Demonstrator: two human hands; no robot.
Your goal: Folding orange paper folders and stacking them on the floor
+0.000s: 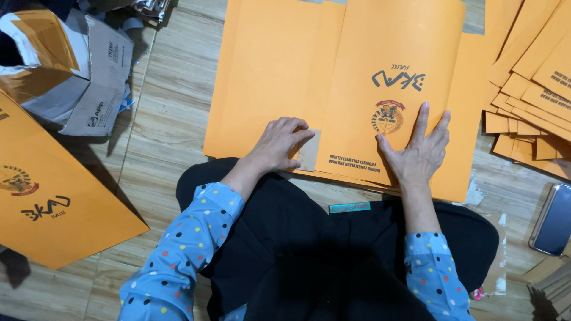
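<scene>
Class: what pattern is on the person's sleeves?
Light blue sleeves with multicoloured polka dots, clearest in the head view.

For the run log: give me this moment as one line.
left hand: pressing flap of orange envelope | right hand: flat on envelope, fingers spread | envelope stack: at right | phone: on floor

Pretty bright, even indoor light from overhead, colours come out punchy. Soft shadows only: a dark patch under the torn grey-and-white cardboard box (71, 65) at the wooden plank floor's (166, 101) top left corner. Slight glare on the glossy dark phone (553, 219) at the right edge. Mostly sharp, corners a bit stretched.
</scene>
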